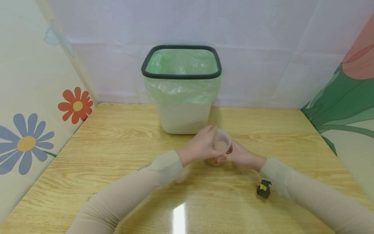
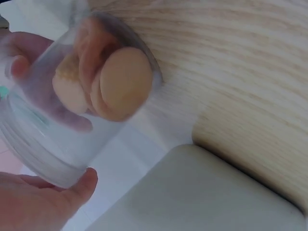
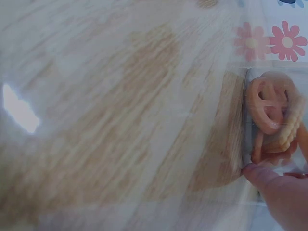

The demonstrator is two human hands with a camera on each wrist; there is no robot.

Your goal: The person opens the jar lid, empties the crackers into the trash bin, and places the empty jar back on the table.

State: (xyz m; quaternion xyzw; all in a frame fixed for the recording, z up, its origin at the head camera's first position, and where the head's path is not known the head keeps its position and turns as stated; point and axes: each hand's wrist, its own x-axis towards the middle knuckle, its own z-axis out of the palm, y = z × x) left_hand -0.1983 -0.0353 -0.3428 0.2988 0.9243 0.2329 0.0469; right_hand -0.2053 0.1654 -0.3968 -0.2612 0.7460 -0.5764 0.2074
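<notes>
A clear plastic jar with biscuits in its bottom stands upright, low over the table in front of the bin. My left hand grips the jar's upper part from the left, its thumb at the wide rim in the left wrist view. From the right, my right hand holds the jar's side, with a finger near its lower edge in the right wrist view. Inside, a round pale biscuit and a pretzel-shaped one show through the wall. Parts of both hands are hidden by the jar.
Behind the jar stands a white bin with a black rim ring and a pale green liner. A small black block with a yellow mark is beside the right cuff. The wood-grain table meets a pale cloth backdrop.
</notes>
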